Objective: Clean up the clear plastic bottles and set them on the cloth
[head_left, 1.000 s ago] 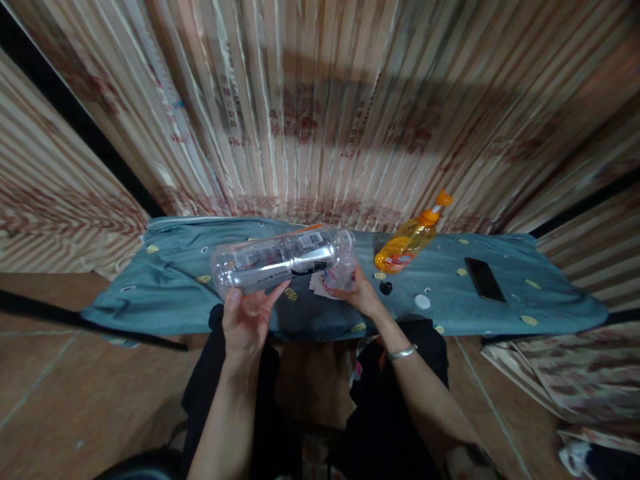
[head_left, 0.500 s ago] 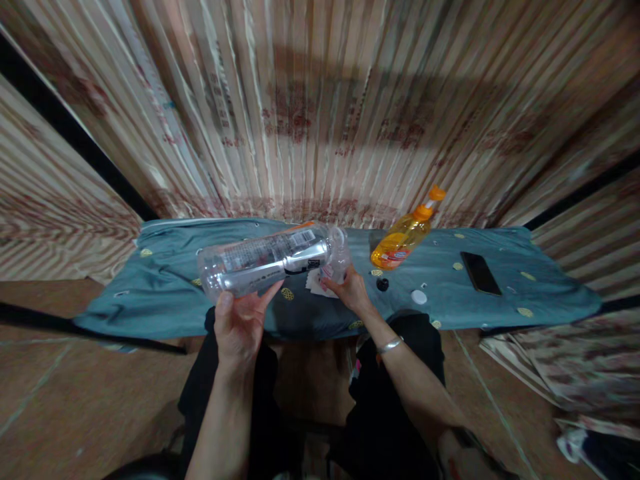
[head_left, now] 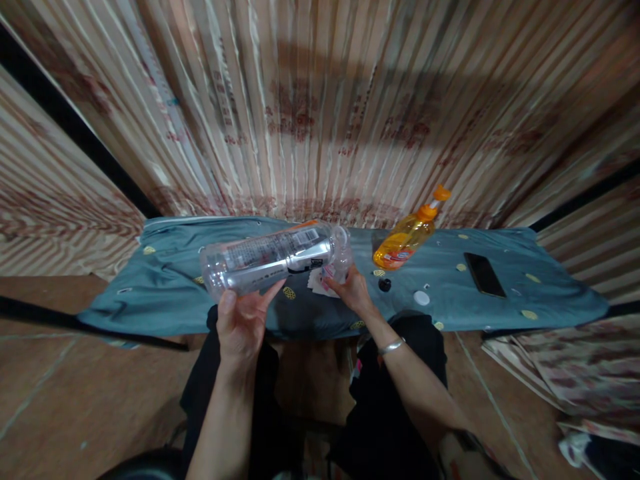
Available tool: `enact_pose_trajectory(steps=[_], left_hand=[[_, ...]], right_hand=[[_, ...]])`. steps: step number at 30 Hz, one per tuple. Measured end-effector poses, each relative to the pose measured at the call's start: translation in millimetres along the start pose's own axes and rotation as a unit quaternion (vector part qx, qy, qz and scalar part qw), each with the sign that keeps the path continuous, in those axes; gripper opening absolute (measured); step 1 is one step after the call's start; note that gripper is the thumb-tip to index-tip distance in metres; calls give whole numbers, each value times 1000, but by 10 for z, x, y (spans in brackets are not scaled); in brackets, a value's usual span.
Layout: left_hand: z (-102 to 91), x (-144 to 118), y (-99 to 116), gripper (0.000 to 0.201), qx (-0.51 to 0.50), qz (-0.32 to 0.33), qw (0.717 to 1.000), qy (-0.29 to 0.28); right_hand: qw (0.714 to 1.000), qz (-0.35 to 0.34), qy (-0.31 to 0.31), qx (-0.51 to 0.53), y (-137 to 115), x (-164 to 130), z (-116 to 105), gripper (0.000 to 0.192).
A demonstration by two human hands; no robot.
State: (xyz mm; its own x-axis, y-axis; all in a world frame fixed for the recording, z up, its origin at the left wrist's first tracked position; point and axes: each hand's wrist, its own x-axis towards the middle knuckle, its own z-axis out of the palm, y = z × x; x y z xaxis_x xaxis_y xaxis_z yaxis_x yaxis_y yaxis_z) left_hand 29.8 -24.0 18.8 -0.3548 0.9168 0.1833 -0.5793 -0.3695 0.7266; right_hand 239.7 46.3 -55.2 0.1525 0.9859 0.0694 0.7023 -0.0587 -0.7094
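Hands are working over a teal cloth-covered table (head_left: 165, 293). Left hand (head_left: 241, 323) is gripping the base end of a large clear plastic bottle (head_left: 267, 259), tipped almost horizontal above the cloth's near edge. Right hand (head_left: 350, 291) is closing around a small clear container (head_left: 339, 261) at the bottle's mouth. An orange pump bottle (head_left: 407, 235), black cap (head_left: 384, 285), white lid (head_left: 421, 298) and black phone (head_left: 484, 274) are lying to the right.

Large bottle (head_left: 267, 257): clear plastic, labelled, tipped nearly horizontal — base to the left, mouth to the right, held above the table's near edge.
Small bottle (head_left: 339, 264): clear, labelled, gripped upright just under the large bottle's mouth — details blurred.
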Motion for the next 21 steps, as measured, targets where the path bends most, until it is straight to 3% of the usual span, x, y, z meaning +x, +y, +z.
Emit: enact_pose_trajectory(steps=[14, 21], left_hand=[[-35, 11, 10, 53, 1, -7, 1000, 5], [-28, 23, 22, 47, -1, -4, 1000, -1]], right_hand=[[1000, 4, -2, -10, -25, -18, -8, 50], [1000, -4, 7, -9, -21, -19, -7, 46]])
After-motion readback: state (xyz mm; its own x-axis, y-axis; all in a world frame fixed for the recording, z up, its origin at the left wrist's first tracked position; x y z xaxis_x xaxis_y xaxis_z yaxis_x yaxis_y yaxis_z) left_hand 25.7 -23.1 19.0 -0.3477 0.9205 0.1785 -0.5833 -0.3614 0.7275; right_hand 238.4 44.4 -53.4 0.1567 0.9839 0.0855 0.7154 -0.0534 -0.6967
